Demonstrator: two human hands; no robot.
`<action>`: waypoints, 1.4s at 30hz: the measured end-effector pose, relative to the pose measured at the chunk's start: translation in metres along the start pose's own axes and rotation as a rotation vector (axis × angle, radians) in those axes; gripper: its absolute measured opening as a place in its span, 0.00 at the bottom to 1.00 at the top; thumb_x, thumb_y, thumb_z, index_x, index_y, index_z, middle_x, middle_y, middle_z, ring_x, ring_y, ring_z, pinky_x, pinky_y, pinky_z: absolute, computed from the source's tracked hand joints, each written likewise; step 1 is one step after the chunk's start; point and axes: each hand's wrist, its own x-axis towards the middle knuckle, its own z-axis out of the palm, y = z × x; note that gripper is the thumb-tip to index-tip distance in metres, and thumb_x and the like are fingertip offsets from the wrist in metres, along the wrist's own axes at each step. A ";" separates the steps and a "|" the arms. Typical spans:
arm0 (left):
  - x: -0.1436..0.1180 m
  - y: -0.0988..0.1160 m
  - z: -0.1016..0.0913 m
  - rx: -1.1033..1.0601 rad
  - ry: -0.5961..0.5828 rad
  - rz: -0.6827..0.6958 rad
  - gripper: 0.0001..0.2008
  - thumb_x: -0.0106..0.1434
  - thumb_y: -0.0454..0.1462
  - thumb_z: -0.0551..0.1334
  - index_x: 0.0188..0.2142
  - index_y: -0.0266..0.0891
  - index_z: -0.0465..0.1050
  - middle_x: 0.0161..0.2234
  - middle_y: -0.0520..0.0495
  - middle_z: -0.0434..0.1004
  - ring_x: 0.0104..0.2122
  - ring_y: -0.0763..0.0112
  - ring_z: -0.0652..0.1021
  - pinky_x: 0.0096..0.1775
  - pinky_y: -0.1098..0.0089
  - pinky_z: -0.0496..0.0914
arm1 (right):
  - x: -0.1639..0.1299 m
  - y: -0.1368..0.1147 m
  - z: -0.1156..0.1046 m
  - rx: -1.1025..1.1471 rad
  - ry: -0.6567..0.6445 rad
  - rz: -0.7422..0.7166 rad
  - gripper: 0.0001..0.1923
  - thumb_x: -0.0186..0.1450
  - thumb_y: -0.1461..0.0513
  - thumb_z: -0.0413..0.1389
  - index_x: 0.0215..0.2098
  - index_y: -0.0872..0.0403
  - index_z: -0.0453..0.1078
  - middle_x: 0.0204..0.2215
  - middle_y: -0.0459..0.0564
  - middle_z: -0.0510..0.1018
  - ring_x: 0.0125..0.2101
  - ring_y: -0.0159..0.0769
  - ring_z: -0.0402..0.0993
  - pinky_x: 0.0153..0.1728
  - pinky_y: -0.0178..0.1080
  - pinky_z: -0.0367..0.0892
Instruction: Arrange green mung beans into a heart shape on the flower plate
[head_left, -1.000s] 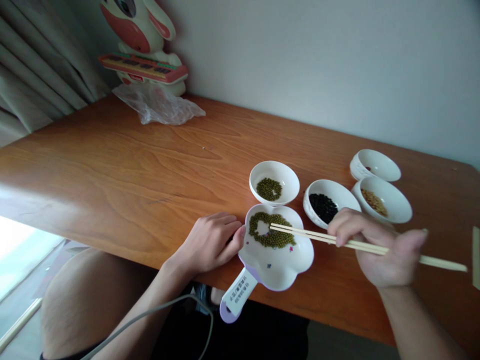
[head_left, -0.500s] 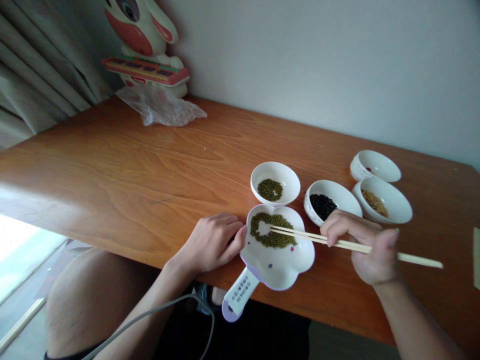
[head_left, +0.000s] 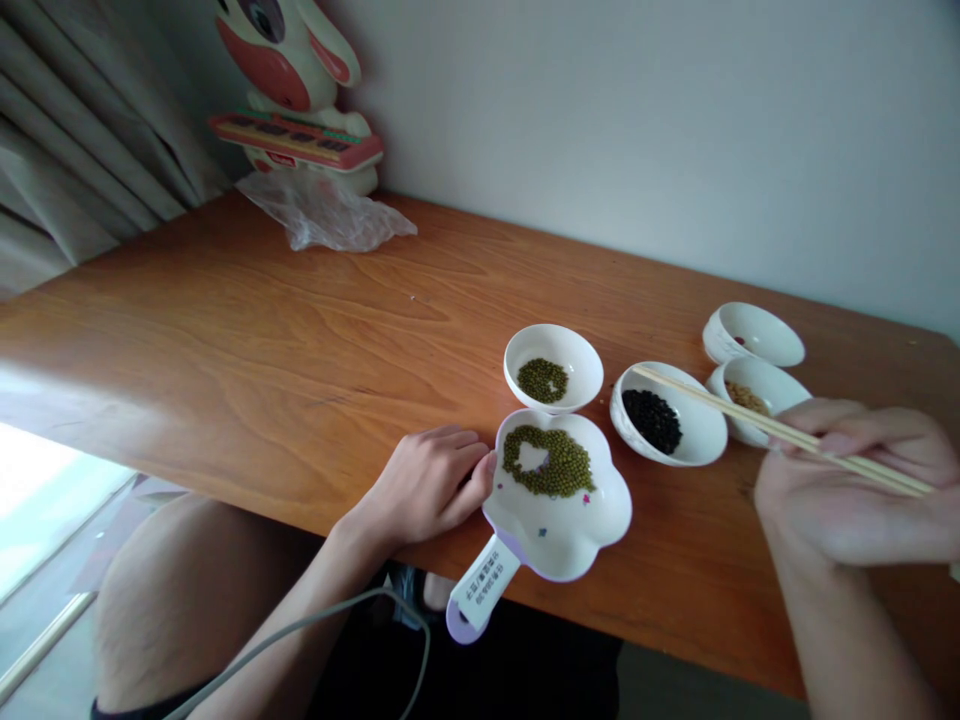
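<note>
Head cam, close, looks fwd/down onto table [head_left: 225,330].

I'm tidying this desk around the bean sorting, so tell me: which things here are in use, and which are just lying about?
In use:
- chopsticks in the right hand
- flower-shaped dish of green beans, touched by the left hand
- four small bowls: green beans, black beans, tan beans, one nearly empty

Lying about:
- plastic bag
- rabbit toy

Wooden table [head_left: 225,330], plain pale wall [head_left: 637,120], grey curtain [head_left: 82,150], perhaps window light lower left
</note>
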 end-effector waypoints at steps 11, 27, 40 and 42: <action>-0.002 -0.001 0.000 0.001 -0.005 0.002 0.19 0.76 0.41 0.46 0.29 0.39 0.63 0.30 0.49 0.72 0.30 0.69 0.69 0.34 0.68 0.59 | -0.010 -0.012 0.018 -0.049 -0.380 0.188 0.43 0.70 0.38 0.30 0.20 0.49 0.76 0.17 0.51 0.72 0.26 0.43 0.72 0.33 0.47 0.65; 0.000 0.001 -0.001 0.007 0.016 0.007 0.19 0.76 0.41 0.47 0.29 0.39 0.64 0.30 0.48 0.72 0.29 0.70 0.69 0.33 0.68 0.60 | -0.011 -0.018 0.012 -0.170 -0.924 0.316 0.44 0.66 0.34 0.26 0.28 0.50 0.73 0.27 0.51 0.74 0.30 0.42 0.70 0.35 0.45 0.63; -0.001 0.001 0.000 0.009 0.003 0.013 0.19 0.76 0.41 0.47 0.29 0.39 0.64 0.30 0.49 0.72 0.30 0.70 0.69 0.34 0.68 0.61 | -0.014 -0.018 0.014 -0.163 -0.936 0.316 0.44 0.66 0.33 0.25 0.29 0.49 0.72 0.27 0.50 0.74 0.30 0.40 0.70 0.35 0.44 0.62; -0.001 0.000 0.000 0.009 0.012 0.018 0.19 0.76 0.40 0.47 0.29 0.39 0.64 0.30 0.49 0.72 0.29 0.70 0.69 0.34 0.68 0.61 | -0.015 -0.018 0.015 -0.160 -0.935 0.315 0.44 0.66 0.33 0.25 0.29 0.49 0.72 0.27 0.50 0.74 0.30 0.41 0.70 0.35 0.44 0.62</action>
